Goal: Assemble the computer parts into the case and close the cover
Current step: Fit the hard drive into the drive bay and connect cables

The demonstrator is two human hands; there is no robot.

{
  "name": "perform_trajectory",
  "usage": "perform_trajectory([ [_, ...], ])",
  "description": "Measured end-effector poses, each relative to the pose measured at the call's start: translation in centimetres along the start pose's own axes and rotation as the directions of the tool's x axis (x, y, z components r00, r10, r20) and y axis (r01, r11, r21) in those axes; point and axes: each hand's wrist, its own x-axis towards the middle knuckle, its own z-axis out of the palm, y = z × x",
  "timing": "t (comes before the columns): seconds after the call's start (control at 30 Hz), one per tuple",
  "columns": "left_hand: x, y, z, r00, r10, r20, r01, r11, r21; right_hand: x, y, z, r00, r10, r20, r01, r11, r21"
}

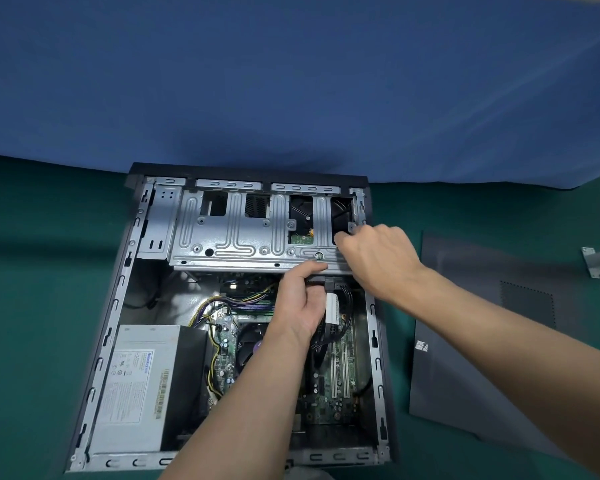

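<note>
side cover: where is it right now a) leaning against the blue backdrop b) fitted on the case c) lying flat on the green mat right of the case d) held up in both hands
c: the side cover lies flat on the green mat, right of the case, whose inside is open to view.

Place: a computer repair workshop, by the look.
Worktop [32,306]: dark green mat, flat.
Backdrop: blue cloth [291,81] right behind, hiding the room.
On the worktop: a case [118,306] on its side, open, with drive cage [229,233], board [340,400], power supply [136,386] and cables [243,299] all showing.
Beside it: the grey cover [482,323] lying flat, and a loose metal bracket [593,263] at the far right edge.
</note>
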Motion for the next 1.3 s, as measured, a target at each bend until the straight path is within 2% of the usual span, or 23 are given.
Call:
perform_trajectory([
  [0.2, -0.3, 0.2, 0.3, 0.997, 0.045, -0.057, -0.042, 0.998, 0.050, -0.3, -0.2, 0.0, 0.997, 0.076, -0.012, -0.075, 0.995, 0.071],
  [0.43, -0.5, 0.1, 0.4, 0.999, 0.038, -0.031, -0.037, 0.999, 0.033, 0.3, 0.2, -0.6, 0.985, 0.168, 0.039, -0.172, 0.971, 0.166],
  [0.5, -0.6, 0.2, 0.6, 0.999, 0.042, -0.026, -0.041, 0.999, 0.031, 0.2, 0.8, -1.2, 0.967, 0.247, 0.063, -0.255, 0.924, 0.286],
  [0.57, -0.7, 0.3, 0.6, 0.999, 0.043, 0.002, -0.043, 0.999, 0.018, 0.1, 1.9, -2.3, 0.939, 0.311, 0.144, -0.342, 0.829, 0.443],
  [0.63, -0.6, 0.3, 0.5, 0.999, 0.046, -0.003, -0.046, 0.999, 0.023, -0.2, 3.4, -3.3, 0.935, 0.289, 0.207, -0.355, 0.762, 0.542],
  [0.77, -0.6, 0.3, 0.3, 1.000, 0.025, -0.011, -0.025, 1.000, 0.008, -1.4, 6.1, -5.0, 0.974, 0.204, 0.100, -0.227, 0.844, 0.486],
  [0.8, -0.7, 0.3, 0.4, 1.000, 0.019, -0.013, -0.019, 1.000, 0.006, -1.7, 6.5, -5.3, 0.972, 0.218, 0.084, -0.230, 0.828, 0.511],
  [0.9, -0.6, 0.5, 0.4, 0.999, 0.004, -0.039, -0.004, 1.000, 0.003, -2.3, 7.1, -5.8, 0.948, 0.318, 0.026, -0.253, 0.698, 0.670],
  [0.97, -0.7, 0.5, 0.4, 0.998, 0.005, -0.060, -0.005, 1.000, -0.004, -2.3, 7.1, -5.6, 0.931, 0.364, -0.028, -0.241, 0.671, 0.701],
  [1.13, -0.7, 0.4, 0.6, 0.996, 0.030, -0.085, -0.032, 0.999, -0.025, -1.8, 6.5, -5.1, 0.963, 0.269, -0.009, -0.216, 0.792, 0.571],
  [1.3, -0.6, 0.3, 0.6, 0.993, 0.034, -0.117, -0.038, 0.999, -0.033, -1.4, 6.6, -5.1, 0.980, 0.199, 0.020, -0.180, 0.834, 0.521],
])
